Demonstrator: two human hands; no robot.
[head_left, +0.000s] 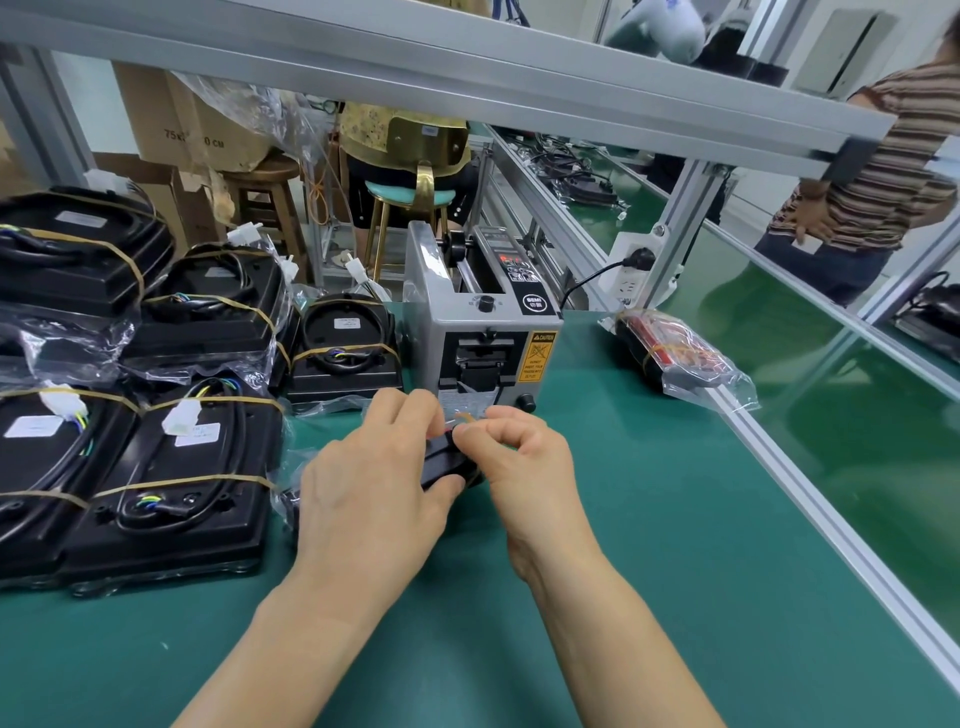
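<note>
2 hands, both over the mat (649, 571), just in front of 1 dispenser (483, 332). L hand (374, 483): fingers curled round 1 small black part (444, 460), thumb under it, part held just above the mat. R hand (519, 457): fingers bent in, tips pinching 1 thin yellowish strip (465, 417) at the part's top end; tape or band, can't tell. Left of hands: at least 5 black units (176, 467) w/ cables, banded, some in plastic. Right of dispenser: 1 bag (680, 358) w/ red and black contents.
</note>
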